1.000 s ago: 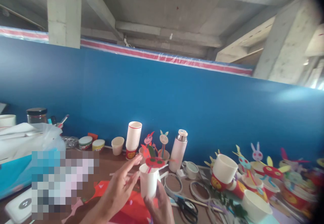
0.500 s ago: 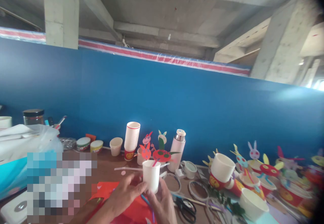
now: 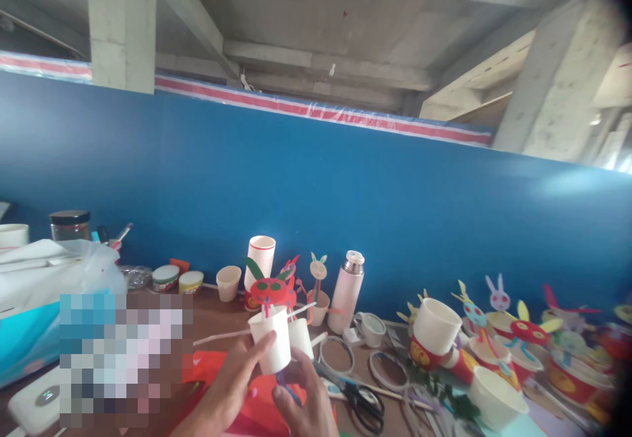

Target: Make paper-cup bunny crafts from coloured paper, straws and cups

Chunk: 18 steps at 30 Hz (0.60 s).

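Note:
My left hand (image 3: 241,368) is closed round a white paper cup (image 3: 273,345), thumb on its near side. The cup is tilted to the left. A red paper animal face (image 3: 269,291) with green eyes and ears stands above its rim on a purplish strip. Below the cup's base, a blue-purple strip (image 3: 289,389) runs between the curled fingers and thumb of my right hand (image 3: 309,391). Another white cup (image 3: 301,337) stands just behind. Red paper (image 3: 261,411) lies under my hands.
Black-handled scissors (image 3: 365,404) and rolls of tape (image 3: 337,356) lie at the right. A pink thermos (image 3: 345,295) and a cup stack (image 3: 261,259) stand along the blue partition (image 3: 296,180). Several finished paper-cup animals (image 3: 528,338) crowd the far right. A plastic bag (image 3: 64,266) lies left.
The held cup has moved left and tilted. Its red face has shifted left with it, uncovering the cup behind. My right hand has moved from the cup's side to below its base.

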{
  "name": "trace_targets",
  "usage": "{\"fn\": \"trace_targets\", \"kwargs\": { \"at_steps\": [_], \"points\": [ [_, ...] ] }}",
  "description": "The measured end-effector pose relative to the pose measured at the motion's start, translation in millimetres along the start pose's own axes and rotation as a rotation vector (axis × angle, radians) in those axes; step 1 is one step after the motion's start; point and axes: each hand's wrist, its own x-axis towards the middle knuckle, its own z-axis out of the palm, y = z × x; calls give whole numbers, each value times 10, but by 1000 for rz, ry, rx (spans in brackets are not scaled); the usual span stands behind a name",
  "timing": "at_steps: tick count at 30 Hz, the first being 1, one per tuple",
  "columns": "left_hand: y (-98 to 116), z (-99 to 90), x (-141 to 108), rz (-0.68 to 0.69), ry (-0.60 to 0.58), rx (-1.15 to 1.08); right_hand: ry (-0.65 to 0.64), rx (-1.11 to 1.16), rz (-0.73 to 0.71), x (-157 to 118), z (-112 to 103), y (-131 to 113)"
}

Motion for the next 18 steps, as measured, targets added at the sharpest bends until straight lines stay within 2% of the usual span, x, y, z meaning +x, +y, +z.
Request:
{"fn": "trace_targets", "kwargs": {
  "at_steps": [4,9,11,18],
  "points": [
    [81,-43,41,12,-42,-143,12,-96,62,-10,21,53],
    [34,-138,108,-42,-46,-209,-108,-90,115,4,0,21],
    [20,-179,145,-32,-52,-214,-112,-92,118,4,-3,7],
    [67,-247,238,-80,11,-219,-105,-90,174,-16,17,52]
  ]
}}
